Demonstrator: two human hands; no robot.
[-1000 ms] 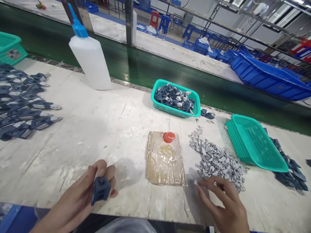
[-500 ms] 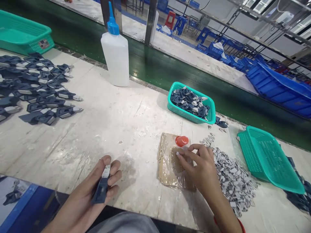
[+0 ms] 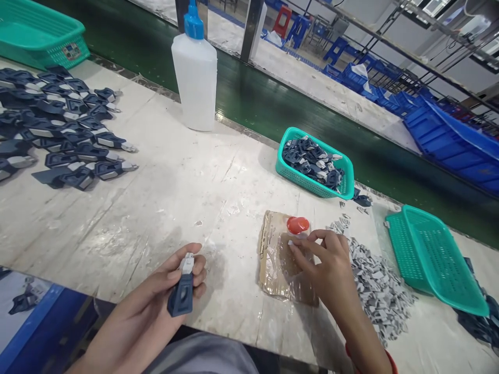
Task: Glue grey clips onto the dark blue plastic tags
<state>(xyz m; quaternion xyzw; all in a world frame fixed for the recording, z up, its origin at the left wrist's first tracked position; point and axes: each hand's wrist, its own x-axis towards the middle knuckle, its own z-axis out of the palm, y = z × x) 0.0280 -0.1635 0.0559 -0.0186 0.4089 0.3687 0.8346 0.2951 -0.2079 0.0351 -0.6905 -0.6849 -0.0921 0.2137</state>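
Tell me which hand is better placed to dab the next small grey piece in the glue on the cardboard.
The right hand: its fingertips already rest on the glue-smeared cardboard, beside the grey pieces. The left hand is occupied holding a dark blue part.

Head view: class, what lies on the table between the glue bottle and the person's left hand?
Only bare, scuffed white table lies between the glue bottle and the left hand, as the head view shows.

teal basket (image 3: 35, 36) cut off at left edge, right hand (image 3: 325, 265) hiding cardboard sheet (image 3: 273, 254)
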